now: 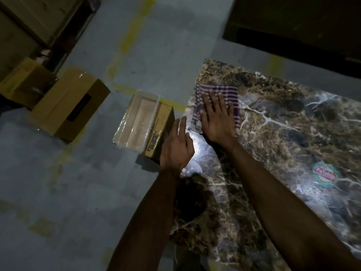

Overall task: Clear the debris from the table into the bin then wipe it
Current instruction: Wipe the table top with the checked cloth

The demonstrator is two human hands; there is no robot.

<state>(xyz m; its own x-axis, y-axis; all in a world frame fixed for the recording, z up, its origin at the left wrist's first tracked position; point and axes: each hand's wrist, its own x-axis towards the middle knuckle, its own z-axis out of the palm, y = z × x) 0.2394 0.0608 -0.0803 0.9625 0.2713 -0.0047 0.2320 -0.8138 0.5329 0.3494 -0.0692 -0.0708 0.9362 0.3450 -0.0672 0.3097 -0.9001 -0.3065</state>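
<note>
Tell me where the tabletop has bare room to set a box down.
The widest bare stretch of the marble table lies right of the striped cloth, running down to the round sticker. The near part between the forearms is bare too, though glare hides detail. The far-left corner is crowded: the right hand presses the cloth, and the left hand hovers at the edge.

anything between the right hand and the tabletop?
Yes: in the head view the purple-and-white striped cloth lies under the flat right hand, which presses it onto the marble table.
</note>
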